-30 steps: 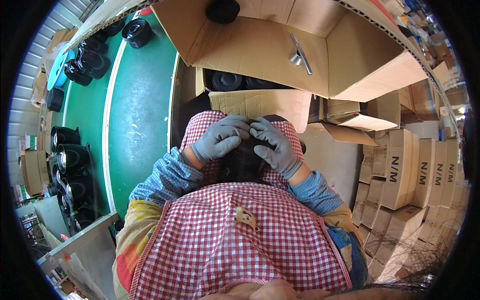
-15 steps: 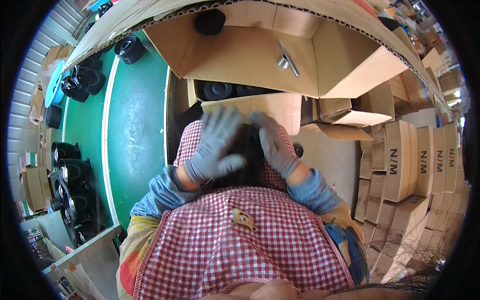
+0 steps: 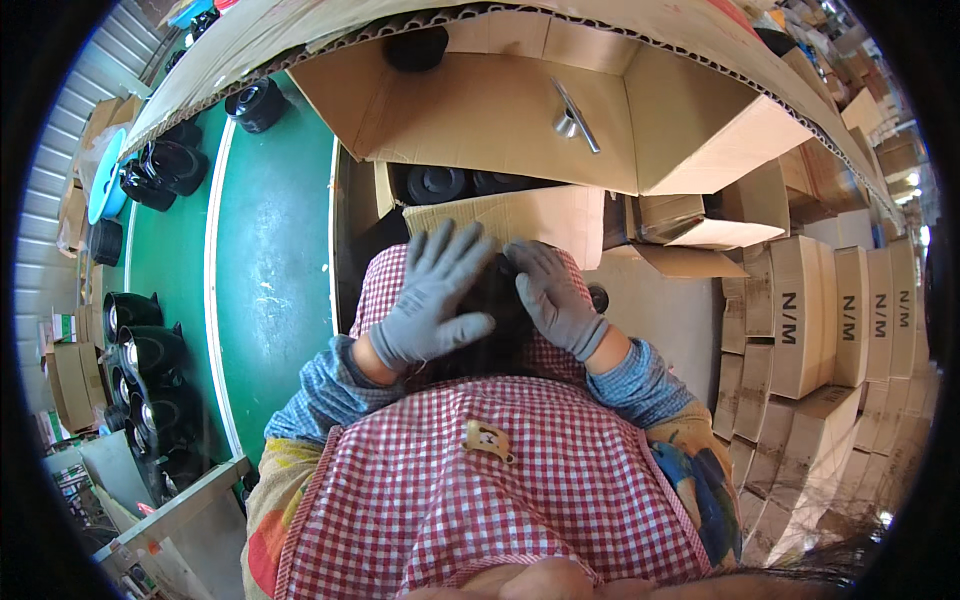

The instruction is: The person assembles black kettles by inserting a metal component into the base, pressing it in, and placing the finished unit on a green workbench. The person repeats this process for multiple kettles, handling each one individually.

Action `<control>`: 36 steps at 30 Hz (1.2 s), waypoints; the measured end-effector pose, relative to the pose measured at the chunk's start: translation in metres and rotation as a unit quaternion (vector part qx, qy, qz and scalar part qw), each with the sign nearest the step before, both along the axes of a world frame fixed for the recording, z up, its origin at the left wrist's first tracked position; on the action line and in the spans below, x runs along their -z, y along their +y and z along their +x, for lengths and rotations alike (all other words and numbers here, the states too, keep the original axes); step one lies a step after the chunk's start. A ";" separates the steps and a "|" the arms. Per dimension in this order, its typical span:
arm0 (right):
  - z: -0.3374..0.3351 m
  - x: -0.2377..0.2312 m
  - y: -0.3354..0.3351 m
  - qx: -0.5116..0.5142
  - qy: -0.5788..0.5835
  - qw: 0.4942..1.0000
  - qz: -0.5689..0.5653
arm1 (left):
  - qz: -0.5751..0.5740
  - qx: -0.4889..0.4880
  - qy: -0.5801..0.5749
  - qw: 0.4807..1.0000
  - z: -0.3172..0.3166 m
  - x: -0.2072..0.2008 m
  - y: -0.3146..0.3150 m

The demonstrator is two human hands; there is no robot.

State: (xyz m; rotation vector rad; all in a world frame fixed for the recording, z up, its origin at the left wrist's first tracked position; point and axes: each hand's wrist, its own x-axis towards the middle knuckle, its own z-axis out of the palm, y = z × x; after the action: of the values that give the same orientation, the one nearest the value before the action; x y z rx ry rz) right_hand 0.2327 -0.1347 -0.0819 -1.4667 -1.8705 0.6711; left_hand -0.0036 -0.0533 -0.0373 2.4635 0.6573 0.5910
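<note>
My left hand (image 3: 430, 295), in a grey glove, is open with its fingers spread and stretched forward. Across from it, my right hand (image 3: 556, 297), also gloved in grey, is open too, its fingers extended and slightly curved. Neither palm shows a held object. Between and below them, on my lap over the red checked apron (image 3: 480, 480), lies a black thing (image 3: 490, 325); its shape is too dark to make out. My hands hover over its two sides, and whether they touch it I cannot tell.
An open carton (image 3: 500, 105) ahead holds a metal rod with a cup-shaped piece (image 3: 568, 123) and a round black part (image 3: 416, 48). Below it, another carton (image 3: 520, 220) contains black round parts. Black housings (image 3: 150, 350) line the green bench (image 3: 270, 260) at left. Stacked cartons (image 3: 800, 320) stand right.
My right hand has shifted slightly right, with its fingers more spread. My left hand has stayed nearly in place, its fingers a little wider apart.
</note>
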 end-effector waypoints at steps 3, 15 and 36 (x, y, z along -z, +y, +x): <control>-0.020 -0.042 -0.015 -0.169 0.039 0.983 0.058 | -0.027 -0.115 0.058 0.991 -0.020 0.050 0.028; -0.014 -0.054 0.001 -0.238 -0.114 0.964 0.006 | -0.014 -0.052 0.239 0.970 -0.007 0.031 0.052; -0.063 -0.030 0.049 -0.324 -0.119 0.931 0.116 | -0.250 0.166 0.321 0.898 0.106 0.050 0.095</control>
State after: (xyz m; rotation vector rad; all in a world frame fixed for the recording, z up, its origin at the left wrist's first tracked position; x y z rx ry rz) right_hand 0.1695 -0.0853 -0.0517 -0.7894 -2.5561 0.5485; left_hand 0.1026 0.0421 -0.0873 2.1626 0.5144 -0.4996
